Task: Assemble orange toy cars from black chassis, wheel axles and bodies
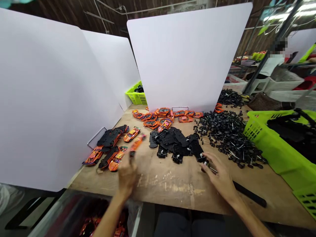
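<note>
My left hand [127,174] is closed on an orange toy car [137,144], both smeared by motion, above the front left of the table. Past it lie finished-looking orange cars [132,134] and several more with black undersides [110,137]. My right hand [219,176] has its fingers curled around a wheel axle [204,165], a metal rod with black wheels. Those fingers are at the right edge of a heap of black car chassis [176,138]. A black strip-like bar [250,194] lies partly under my right wrist.
Wheel axles [224,131] are heaped at the right, beside a green crate [269,144] of black parts. Orange car bodies [163,113] lie before a white upright panel [187,59]. More panels [49,98] border the left. Below the table edge stands a bin [137,217] with orange parts.
</note>
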The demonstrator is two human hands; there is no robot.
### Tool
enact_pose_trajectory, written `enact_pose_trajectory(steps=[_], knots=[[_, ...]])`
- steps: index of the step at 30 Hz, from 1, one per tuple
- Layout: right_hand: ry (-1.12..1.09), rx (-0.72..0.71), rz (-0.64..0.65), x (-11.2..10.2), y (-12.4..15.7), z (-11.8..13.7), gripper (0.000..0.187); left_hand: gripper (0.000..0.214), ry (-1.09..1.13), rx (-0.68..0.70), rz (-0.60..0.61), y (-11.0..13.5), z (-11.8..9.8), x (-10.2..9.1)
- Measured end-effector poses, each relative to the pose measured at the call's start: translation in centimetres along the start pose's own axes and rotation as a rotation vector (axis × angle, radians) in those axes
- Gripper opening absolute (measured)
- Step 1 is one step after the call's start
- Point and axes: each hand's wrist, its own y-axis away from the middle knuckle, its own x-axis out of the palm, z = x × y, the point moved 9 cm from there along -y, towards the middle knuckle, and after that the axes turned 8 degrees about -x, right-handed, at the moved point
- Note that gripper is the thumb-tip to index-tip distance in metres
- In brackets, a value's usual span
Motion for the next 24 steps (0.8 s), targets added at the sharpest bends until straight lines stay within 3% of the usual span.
enact_pose_trajectory(steps=[2,4,6,8,10,12,16,20,24], knots=[[0.061,-0.025,-0.02,-1.0,-0.8,-0.6,0.029,0.053,-0.192,-0.008,-0.08,-4.1,2.6,-2.0],[0.089,-0.066,-0.013,-1.1,-1.7,-1.0,0.027,0.056,-0.384,-0.022,-0.02,-6.9,4.5,-1.8],[0.109,-0.088,-0.003,-0.5,-3.2,-1.1,0.027,0.059,-0.453,-0.022,-0.006,-7.9,4.7,-1.1],[0.156,-0.071,0.028,1.0,-5.5,-1.2,0.027,0.058,-0.361,0.01,-0.041,-7.6,2.7,0.0],[0.21,-0.048,0.089,3.5,-8.1,-1.3,0.03,0.054,-0.153,0.067,-0.001,-6.6,-0.7,2.4],[0.235,-0.058,0.165,6.3,-10.5,-1.2,0.036,0.052,0.059,0.126,0.179,-5.4,-4.7,6.2],[0.244,-0.079,0.261,10.0,-13.1,-1.6,0.04,0.051,0.166,0.352,0.48,-2.8,-12.0,12.1],[0.204,-0.116,0.28,8.8,-13.8,-1.8,0.037,0.049,0.221,0.49,0.633,-2.2,-15.8,15.2],[0.191,-0.165,0.268,3.9,-13.6,-2.8,0.041,0.022,0.263,0.384,0.583,-3.7,-16.7,15.8]])
